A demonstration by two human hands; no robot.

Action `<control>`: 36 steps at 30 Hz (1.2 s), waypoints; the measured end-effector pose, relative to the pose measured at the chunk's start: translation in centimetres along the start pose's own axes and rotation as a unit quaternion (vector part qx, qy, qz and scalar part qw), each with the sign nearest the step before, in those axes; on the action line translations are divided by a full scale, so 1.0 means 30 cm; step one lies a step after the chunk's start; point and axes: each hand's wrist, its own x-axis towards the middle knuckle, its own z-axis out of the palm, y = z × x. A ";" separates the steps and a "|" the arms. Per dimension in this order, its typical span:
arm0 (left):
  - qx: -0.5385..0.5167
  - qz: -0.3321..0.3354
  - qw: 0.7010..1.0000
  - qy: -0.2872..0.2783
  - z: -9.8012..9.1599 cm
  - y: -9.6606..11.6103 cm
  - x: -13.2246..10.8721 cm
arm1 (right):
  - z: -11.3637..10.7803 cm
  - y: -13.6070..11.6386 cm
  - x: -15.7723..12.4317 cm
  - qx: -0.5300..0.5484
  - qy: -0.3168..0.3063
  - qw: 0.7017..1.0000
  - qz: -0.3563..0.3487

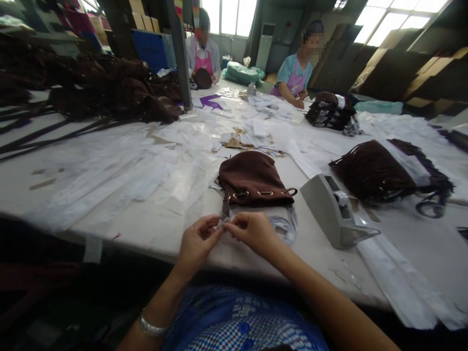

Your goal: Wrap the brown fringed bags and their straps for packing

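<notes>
A dark brown drawstring bag (252, 175) with gold-rimmed eyelets lies on the table, its eyelet edge facing me. From its near left corner a brown strap (225, 208) runs down to my fingers. My left hand (199, 241) pinches the strap's near end, where something thin and whitish shows. Thumb and fingertips of my right hand (254, 231) meet at the same spot, closed on that end. The fingers hide exactly what the whitish piece is. Beside my right hand sits a coil of pale, translucent strip (284, 229).
A grey tape dispenser (331, 209) stands to the right, near a wrapped fringed brown bundle (383, 170). Plastic sleeves (127, 175) cover the left table, with brown bags (109, 92) piled behind. A metal post (179, 53) rises at the back. Two co-workers (206, 61) stand across the table.
</notes>
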 end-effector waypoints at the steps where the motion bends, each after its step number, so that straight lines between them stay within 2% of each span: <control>1: 0.005 -0.002 1.000 0.003 -0.001 -0.002 0.000 | -0.004 0.003 0.001 0.008 -0.011 1.000 0.006; 4: 0.014 -0.008 1.000 0.006 -0.002 -0.006 0.004 | -0.018 0.011 -0.003 0.054 -0.036 0.998 0.007; 8: -0.005 -0.013 1.000 0.009 -0.002 -0.010 0.009 | -0.042 0.015 -0.026 0.119 -0.035 0.992 0.003; 14: -0.012 -0.023 1.000 0.004 0.002 -0.011 0.011 | -0.058 0.033 -0.064 0.299 -0.073 0.950 0.046; 27: -0.039 -0.026 0.999 -0.001 0.002 -0.007 0.009 | -0.084 0.036 -0.082 0.235 -0.145 0.961 -0.014; 29: -0.038 -0.022 0.999 0.004 0.003 -0.004 0.009 | -0.094 0.030 -0.083 0.255 -0.153 0.954 -0.016; 32: -0.037 -0.021 0.999 0.008 0.003 0.004 0.008 | -0.101 0.018 -0.091 0.366 -0.197 0.909 0.006; 34: -0.034 -0.024 0.999 0.012 0.003 0.009 0.008 | -0.098 0.007 -0.102 0.458 -0.218 0.861 0.027; 36: -0.029 -0.021 0.999 0.016 0.003 0.012 0.009 | -0.090 -0.008 -0.113 0.547 -0.205 0.811 0.046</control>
